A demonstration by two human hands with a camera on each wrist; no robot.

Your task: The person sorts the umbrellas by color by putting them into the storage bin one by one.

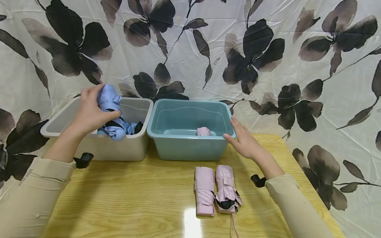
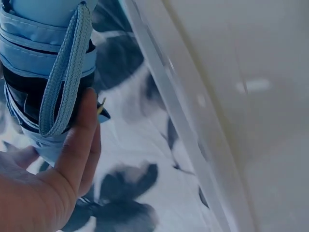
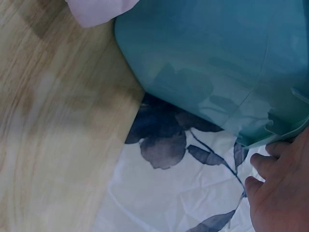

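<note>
My left hand point(image 1: 90, 110) grips a folded blue umbrella point(image 1: 109, 99) over the grey bin point(image 1: 119, 150). A braided wrist loop point(image 2: 65, 77) hangs along that umbrella in the left wrist view. Behind it, more blue folded fabric with a black end point(image 1: 138, 128) shows inside the grey bin. My right hand point(image 1: 245, 140) has its fingers extended at the right rim of the teal bin point(image 1: 190, 148). Inside the teal bin sits a pink rolled item point(image 1: 203, 131), mostly hidden by the front wall. Two folded pink umbrellas, a neat one point(image 1: 204, 191) and a looser one point(image 1: 226, 188), lie in front of it.
Both bins stand side by side at the back of the wooden table point(image 1: 134, 198). A floral cloth point(image 1: 208, 49) hangs right behind them. The looser umbrella's cord point(image 1: 233, 226) trails toward the front. The table's right edge runs beneath my right forearm.
</note>
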